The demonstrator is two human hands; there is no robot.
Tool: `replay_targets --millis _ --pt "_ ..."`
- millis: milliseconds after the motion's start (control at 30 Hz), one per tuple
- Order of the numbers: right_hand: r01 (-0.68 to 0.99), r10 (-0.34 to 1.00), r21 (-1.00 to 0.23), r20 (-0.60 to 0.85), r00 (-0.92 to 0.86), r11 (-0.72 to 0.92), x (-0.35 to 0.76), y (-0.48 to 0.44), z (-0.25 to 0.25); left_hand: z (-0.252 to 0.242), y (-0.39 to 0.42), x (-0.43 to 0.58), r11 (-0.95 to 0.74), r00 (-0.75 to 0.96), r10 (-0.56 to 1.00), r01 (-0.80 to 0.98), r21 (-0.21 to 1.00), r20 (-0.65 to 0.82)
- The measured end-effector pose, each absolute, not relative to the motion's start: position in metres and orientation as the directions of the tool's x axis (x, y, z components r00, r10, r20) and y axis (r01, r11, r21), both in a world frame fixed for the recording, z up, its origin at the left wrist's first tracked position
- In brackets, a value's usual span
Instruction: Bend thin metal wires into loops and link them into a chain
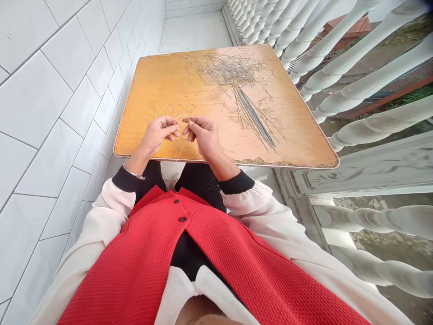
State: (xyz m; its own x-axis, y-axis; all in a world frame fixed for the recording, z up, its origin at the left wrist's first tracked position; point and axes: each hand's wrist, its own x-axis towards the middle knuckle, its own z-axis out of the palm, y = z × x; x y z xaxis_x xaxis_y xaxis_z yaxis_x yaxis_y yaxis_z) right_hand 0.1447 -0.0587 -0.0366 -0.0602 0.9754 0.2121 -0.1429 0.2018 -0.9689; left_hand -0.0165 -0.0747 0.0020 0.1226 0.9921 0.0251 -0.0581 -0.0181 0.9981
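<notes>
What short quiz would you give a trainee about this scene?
1. True or false: the left hand and the right hand both pinch a thin wire.
2. Where do the rings lie? A: just beyond the hands. B: on the floor. C: on the lap.
3. Fill in: the bundle of straight wires lies to the ___ of the hands.
Key: 1 true; 2 A; 3 right.

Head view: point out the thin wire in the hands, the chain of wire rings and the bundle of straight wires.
thin wire (180,152), head view, the stretch hanging below the hands.
chain of wire rings (172,109), head view, a ring mid-row.
bundle of straight wires (253,118), head view, the bundle's middle.
</notes>
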Motion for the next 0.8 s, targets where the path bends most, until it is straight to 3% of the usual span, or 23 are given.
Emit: replay_targets --millis 233,467,633,800 --pt "-0.206 0.987 -0.967 0.158 -0.021 0.151 0.142 -0.06 -0.032 -0.014 -0.084 -0.009 -0.02 0.099 0.995 -0.013 1.0 0.021" --pt "-0.03 0.96 -0.96 0.279 0.007 0.279 0.14 -0.057 -0.036 -0.014 -0.091 -0.01 0.113 0.147 0.984 -0.099 0.989 -0.097" --pt "0.036 0.951 -0.951 0.308 0.013 0.307 0.139 -0.059 -0.034 -0.004 -0.091 -0.018 0.087 0.168 0.982 0.011 0.996 -0.088" --pt "-0.016 0.953 -0.953 0.302 0.007 0.302 0.136 -0.062 -0.033 0.001 -0.091 -0.015 0.064 0.084 0.994 0.072 0.995 -0.07"
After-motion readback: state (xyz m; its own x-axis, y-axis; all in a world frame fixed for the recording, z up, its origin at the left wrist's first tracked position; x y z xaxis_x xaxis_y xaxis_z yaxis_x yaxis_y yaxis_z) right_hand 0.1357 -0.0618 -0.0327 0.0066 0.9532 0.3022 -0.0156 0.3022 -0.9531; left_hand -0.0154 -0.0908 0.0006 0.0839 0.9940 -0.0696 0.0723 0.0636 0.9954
